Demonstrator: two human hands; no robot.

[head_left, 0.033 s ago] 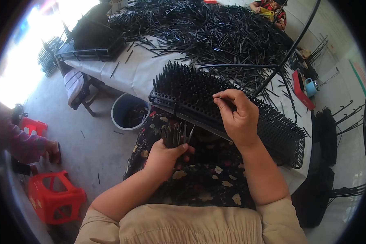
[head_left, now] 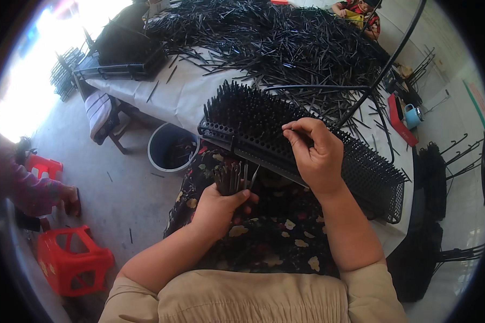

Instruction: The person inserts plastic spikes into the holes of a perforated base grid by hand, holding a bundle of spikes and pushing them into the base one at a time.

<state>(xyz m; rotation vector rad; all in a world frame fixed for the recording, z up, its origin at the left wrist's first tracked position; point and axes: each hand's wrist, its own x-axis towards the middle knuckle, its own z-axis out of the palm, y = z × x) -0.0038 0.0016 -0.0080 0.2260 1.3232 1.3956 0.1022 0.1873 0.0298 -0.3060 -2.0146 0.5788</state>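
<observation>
My left hand is wrapped round a bundle of thin black strips, their ends pointing up above my lap. My right hand is closed in a pinch, thumb against forefinger, over the long black perforated rack. Whatever lies between those fingertips, if anything, is too small to make out. Many short black strips stand upright in the rack's holes, thickest at its left half. The rack slants from the table's edge across in front of me, its right end nearer to me. The fingers of my right hand hide part of it.
Loose black strips lie heaped over the white-covered table. A bent black rod frame rises behind the rack. Beside my knees stands a grey bucket. Red stools are at left; a red box and blue mug at right. A person sits beyond the heap.
</observation>
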